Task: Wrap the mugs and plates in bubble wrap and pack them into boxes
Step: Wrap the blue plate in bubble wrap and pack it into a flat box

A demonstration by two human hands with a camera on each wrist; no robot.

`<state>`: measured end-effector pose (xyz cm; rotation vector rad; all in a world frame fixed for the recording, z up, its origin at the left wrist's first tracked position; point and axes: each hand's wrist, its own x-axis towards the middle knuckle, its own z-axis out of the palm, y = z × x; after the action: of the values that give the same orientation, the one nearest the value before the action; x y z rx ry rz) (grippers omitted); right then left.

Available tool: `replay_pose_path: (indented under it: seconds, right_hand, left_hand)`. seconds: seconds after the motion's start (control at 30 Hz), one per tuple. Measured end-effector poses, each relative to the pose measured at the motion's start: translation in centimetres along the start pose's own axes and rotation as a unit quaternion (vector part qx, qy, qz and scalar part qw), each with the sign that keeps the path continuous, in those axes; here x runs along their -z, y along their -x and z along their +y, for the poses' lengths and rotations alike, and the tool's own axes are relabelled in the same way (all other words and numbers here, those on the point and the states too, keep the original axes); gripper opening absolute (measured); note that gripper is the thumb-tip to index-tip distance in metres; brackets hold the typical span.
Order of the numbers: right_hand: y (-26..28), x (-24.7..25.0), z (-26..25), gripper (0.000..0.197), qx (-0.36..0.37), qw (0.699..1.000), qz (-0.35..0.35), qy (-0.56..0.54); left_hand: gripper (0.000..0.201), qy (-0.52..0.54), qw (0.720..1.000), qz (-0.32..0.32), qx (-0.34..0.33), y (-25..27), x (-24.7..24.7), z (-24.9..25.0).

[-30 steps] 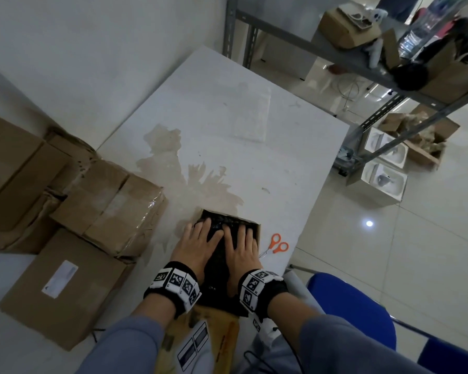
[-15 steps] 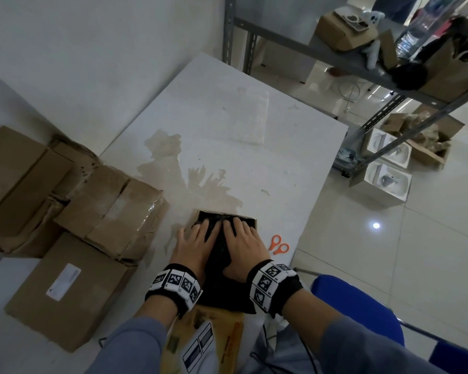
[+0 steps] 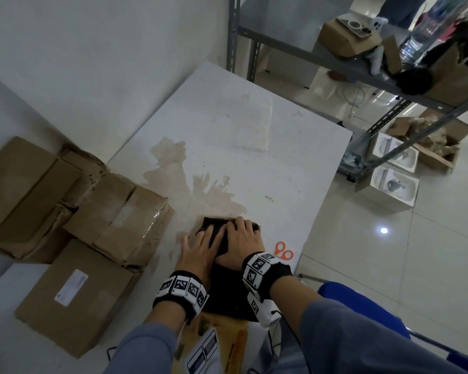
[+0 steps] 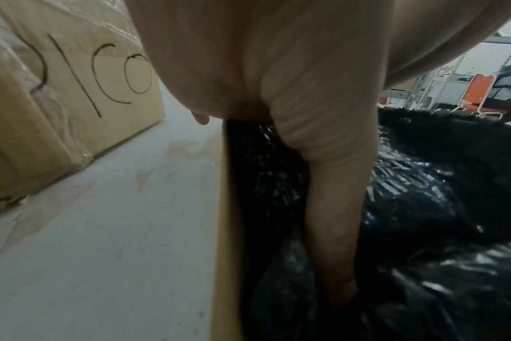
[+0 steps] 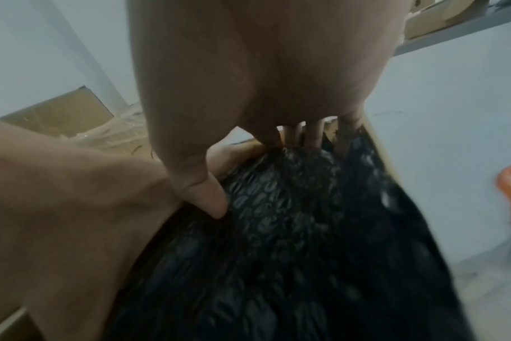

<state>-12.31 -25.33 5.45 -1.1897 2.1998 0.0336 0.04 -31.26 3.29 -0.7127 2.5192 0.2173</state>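
White tabletop, stained brown near the middle, pushed against a pale wall; metal shelving behind it, tiled floor to the right.

Small open cardboard box at the near edge of the tabletop, filled to the brim with black bubble wrap. What the wrap holds is hidden: no mug or plate shows in any view, so I judge a wrapped piece sits inside but cannot confirm it.

Left hand lies on the left side of the box, fingers straight and spread, pressing down on the wrap along the box's inner wall; gripping nothing. Right hand lies flat just beside it, partly overlapping, fingers extended toward the far wall of the box, thumb pressed into the wrap; also holding nothing.

Orange-handled scissors lie on the tabletop just right of the box. Several closed or taped cardboard boxes are stacked at the left, one marked in black pen. A flat pale sheet, possibly clear bubble wrap, lies at the far part of the tabletop.

Progress, as judged: wrapping for this piece looks done, and packing is at the pressing-down stage. Left: closing the flaps and sealing this box. Whether more crockery waits cannot be told.
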Motion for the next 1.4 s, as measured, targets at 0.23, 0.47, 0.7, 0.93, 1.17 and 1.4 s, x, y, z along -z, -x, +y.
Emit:
replay_pose_path:
  seconds: [0.23, 0.47, 0.7, 0.93, 1.17, 1.4]
  right_hand:
    - [1.3, 0.0, 1.5, 0.091, 0.044, 0.998, -0.001, 0.034]
    - [2.6, -2.6, 1.5, 0.104, 0.043, 0.981, -0.017, 0.189]
    - [2.5, -2.7, 1.7, 0.092, 0.048, 0.981, -0.007, 0.19]
    - [2.8, -3.0, 2.0, 0.09, 0.052, 0.972, 0.005, 0.227]
    - [2.4, -3.3, 1.9, 0.095, 0.064, 0.966, -0.004, 0.249]
    - [2.6, -3.0, 2.1, 0.107, 0.058, 0.97, -0.007, 0.237]
  left_hand:
    - [0.119, 0.007, 0.999, -0.03, 0.005, -0.2, 0.6, 0.4]
    - [0.129, 0.007, 1.0, -0.023, 0.005, -0.3, 0.0, 0.2]
    - [0.126, -0.01, 1.0, -0.028, 0.007, -0.1, 0.6, 0.4]
    - [0.135, -0.009, 0.999, -0.052, 0.002, 0.0, 1.2, 0.4]
    - [0.125, -0.017, 0.998, 0.011, -0.051, 1.1, 0.6, -0.1]
    - [0.108, -0.021, 0.99, 0.002, -0.141, 2.2, 1.4, -2.7]
